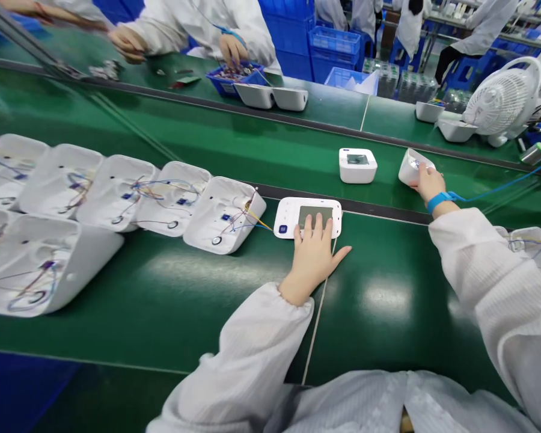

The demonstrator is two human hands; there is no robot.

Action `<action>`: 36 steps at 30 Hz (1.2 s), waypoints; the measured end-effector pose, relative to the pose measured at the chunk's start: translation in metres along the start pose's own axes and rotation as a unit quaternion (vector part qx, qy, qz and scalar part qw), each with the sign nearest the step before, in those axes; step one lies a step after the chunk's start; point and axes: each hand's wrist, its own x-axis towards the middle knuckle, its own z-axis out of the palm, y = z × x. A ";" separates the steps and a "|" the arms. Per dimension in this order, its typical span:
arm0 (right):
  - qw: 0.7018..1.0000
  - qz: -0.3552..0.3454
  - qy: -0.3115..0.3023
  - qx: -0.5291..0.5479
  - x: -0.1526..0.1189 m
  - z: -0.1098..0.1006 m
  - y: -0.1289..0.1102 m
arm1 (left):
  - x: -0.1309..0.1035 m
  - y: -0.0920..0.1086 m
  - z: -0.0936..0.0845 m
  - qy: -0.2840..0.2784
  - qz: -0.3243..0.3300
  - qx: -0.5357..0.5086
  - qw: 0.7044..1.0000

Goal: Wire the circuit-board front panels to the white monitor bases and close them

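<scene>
The LCD front panel [290, 210] is steadied, seemingly, under the spread left hand [311, 255]. Beyond that hand, rightward, a white housing [407, 169] is pinched by the right hand [430, 184].

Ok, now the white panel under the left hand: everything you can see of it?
The panel is a flat, rounded rectangle, white and plastic-looking, lying face up with its far edge at the black strip. It has a grey screen, blank where visible, and a dark blue square at its near left corner. The left hand has its fingers over the screen. A yellow wire reaches its left end; contact is unclear.
</scene>
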 end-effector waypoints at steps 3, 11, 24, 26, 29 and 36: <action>0.999 -0.004 -0.012 -0.039 -0.050 -0.056 0.008 | -0.019 -0.013 -0.011 -0.031 0.048 -0.038 0.998; 0.937 -0.207 -0.279 -0.028 -0.217 -0.162 0.038 | -0.051 -0.038 -0.024 0.058 0.001 -0.102 0.993; 0.918 -0.218 -0.224 -0.245 -0.204 -0.131 -0.011 | -0.050 0.004 -0.016 -0.064 0.033 -0.006 0.997; 0.918 -0.228 -0.237 -0.221 -0.206 -0.128 -0.012 | -0.057 -0.001 -0.018 -0.036 -0.081 0.033 0.996; 0.924 -0.252 -0.252 -0.137 -0.213 -0.136 -0.017 | -0.059 -0.008 -0.027 -0.053 -0.177 0.056 0.981; 0.910 -0.306 -0.277 -0.036 -0.236 -0.157 -0.033 | -0.053 0.003 -0.050 -0.019 -0.145 -0.425 0.893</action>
